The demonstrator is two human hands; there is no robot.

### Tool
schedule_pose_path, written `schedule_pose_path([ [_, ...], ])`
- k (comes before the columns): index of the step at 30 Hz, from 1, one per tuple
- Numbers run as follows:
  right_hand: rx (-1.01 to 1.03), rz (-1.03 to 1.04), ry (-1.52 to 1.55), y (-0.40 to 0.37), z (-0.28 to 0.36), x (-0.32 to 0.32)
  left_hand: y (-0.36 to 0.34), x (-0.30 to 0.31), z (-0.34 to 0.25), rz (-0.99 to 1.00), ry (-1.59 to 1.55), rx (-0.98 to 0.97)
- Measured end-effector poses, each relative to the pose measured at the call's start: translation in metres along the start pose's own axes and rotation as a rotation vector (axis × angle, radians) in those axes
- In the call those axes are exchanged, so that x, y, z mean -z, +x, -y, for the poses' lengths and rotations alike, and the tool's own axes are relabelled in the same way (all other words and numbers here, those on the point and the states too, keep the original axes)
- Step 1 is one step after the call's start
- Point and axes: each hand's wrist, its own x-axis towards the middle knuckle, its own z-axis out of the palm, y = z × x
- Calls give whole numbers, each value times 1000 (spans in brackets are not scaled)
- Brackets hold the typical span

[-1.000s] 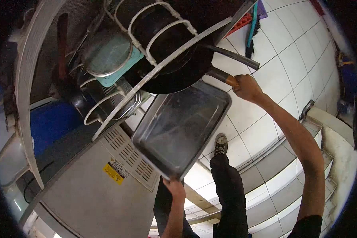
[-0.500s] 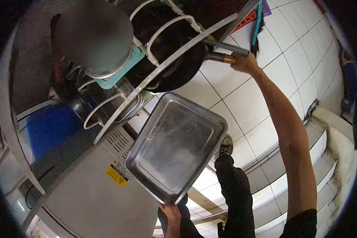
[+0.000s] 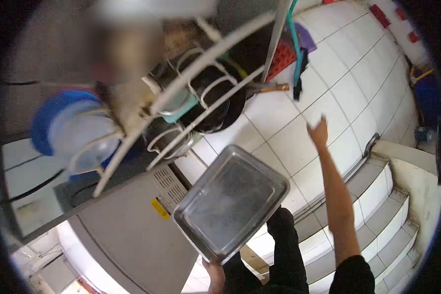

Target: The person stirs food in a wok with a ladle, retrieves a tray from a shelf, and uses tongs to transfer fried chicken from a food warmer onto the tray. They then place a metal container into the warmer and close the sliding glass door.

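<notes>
A rectangular metal tray is held out in front of my legs, tilted, and only its worn grey inside shows. My left hand grips its near corner, the fingers partly hidden under the rim. My right hand is open over the tiled floor, thumb and fingers apart, holding nothing. Beyond it, the wooden-tipped handle of a dark pan sticks out from a rack with pale rails. The hand and that handle are apart.
A blue basin with a whitish bowl sits on the rack at left, above a grey cabinet with a yellow label. A teal-handled brush and red crate-like piece lie ahead. Tiled steps are at right.
My right hand has let go of the pan's handle and drawn back toward me. The view has shifted, showing more of the rack's left side. My left hand still grips the tray.
</notes>
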Motion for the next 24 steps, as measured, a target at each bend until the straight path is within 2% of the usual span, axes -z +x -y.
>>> schedule_pose_path([
  [1, 59, -69, 33, -36, -42, -2, -14, 13, 0, -41, 36, 22],
  [2, -152, 76, 159, -79, -61, 16, -38, 17, -10, -62, 133, -6],
  [3, -175, 204, -34, -118, -82, 29, -59, 27, -13, -43, 53, -57],
  [4, -290, 295, 60, -160, -88, 52, -77, 32, -19, -20, -31, -105],
  [5, -523, 608, 340, -191, -78, 96, -105, 26, -40, -8, -53, -143],
  [6, -661, 567, 743, -233, -60, 135, -137, 31, -62, 44, -15, -114],
  [7, -667, 601, 864, -260, -42, 176, -175, 46, -77, 83, 27, -75],
  [8, -678, 643, 969, -287, -27, 214, -183, 76, -68, 104, 67, -154],
  [9, -716, 674, 922, -297, -3, 247, -201, 96, -77, 44, 266, -98],
  [10, -669, 720, 967, -307, 34, 296, -231, 98, -102, 106, 283, -175],
  [11, -543, 792, 1053, -307, 50, 324, -234, 119, -95, 71, 166, -138],
  [12, -415, 869, 1134, -308, 73, 345, -247, 127, -114, 97, 157, -200],
  [13, -381, 913, 1091, -314, 92, 371, -275, 131, -138, 102, 316, -281],
  [14, -409, 1037, 1104, -309, 121, 396, -275, 143, -132, 126, -54, -193],
  [15, -431, 1155, 1112, -306, 152, 418, -267, 160, -125, 139, -46, -234],
  [16, -378, 1174, 1077, -320, 177, 441, -267, 180, -118, 287, -102, -300],
  [17, -221, 1137, 1035, -340, 203, 460, -281, 187, -119, 230, -95, -331],
  [18, -55, 1104, 993, -353, 224, 469, -293, 193, -125, 165, -96, -363],
  [20, 52, 1187, 790, -356, 254, 455, -287, 202, -138, 160, -75, -378],
  [21, 207, 1081, 690, -386, 279, 463, -271, 229, -118, 158, -93, -433],
  [22, 370, 983, 601, -406, 304, 460, -276, 238, -123, 69, -114, -516],
  [24, 303, 1071, 770, -450, 342, 446, -279, 271, -105, -98, -378, -697],
])
